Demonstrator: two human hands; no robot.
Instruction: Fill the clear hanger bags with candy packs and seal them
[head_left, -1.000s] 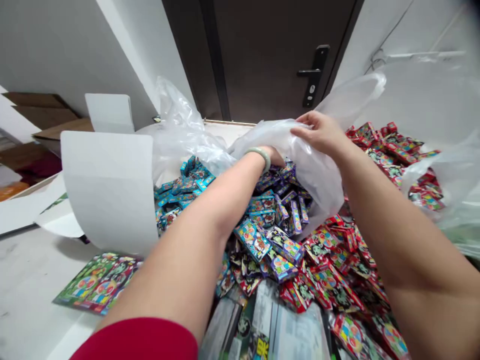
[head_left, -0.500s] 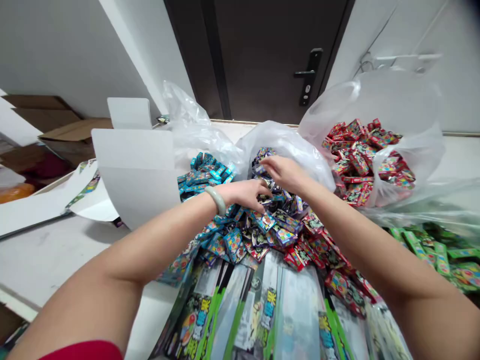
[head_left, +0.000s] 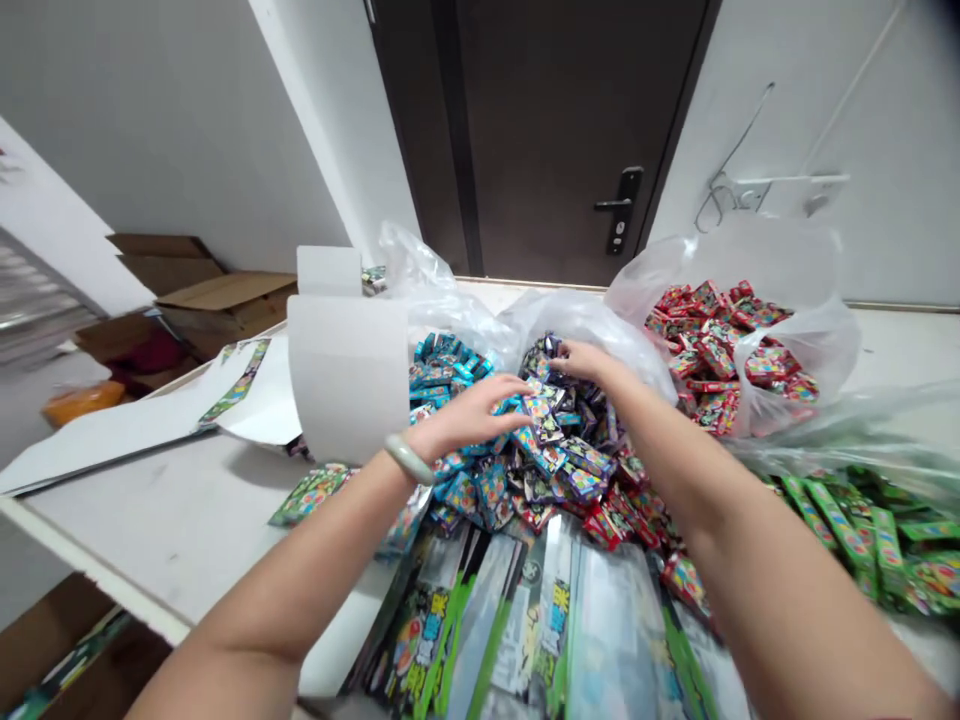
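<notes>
My left hand (head_left: 480, 408), with a pale bangle (head_left: 409, 459) at the wrist, reaches over the heap with thumb and fingers apart. Small blue candy packets (head_left: 442, 365) lie beneath and behind it, and mixed packets (head_left: 546, 412) sit at its fingertips. My right hand (head_left: 586, 362) is at the mouth of a clear plastic bag (head_left: 637, 345), fingers curled down on the purple candy packets (head_left: 592, 412); whether one is pinched there is partly hidden. Printed clear pouches (head_left: 495, 630) lie in front of the heap, with red packets (head_left: 619, 515) at their upper edge.
An open bag of red packets (head_left: 712, 350) stands at the back right, green packets (head_left: 855, 530) nearer on the right. A white card box (head_left: 349, 380) rises at the left on the white table (head_left: 187, 520). Cardboard boxes (head_left: 225, 300) and a dark door (head_left: 555, 130) are behind.
The view has shifted, showing more of the table's left side. My left hand has drawn apart from the right and its fingers have spread; the right stays at the purple packets.
</notes>
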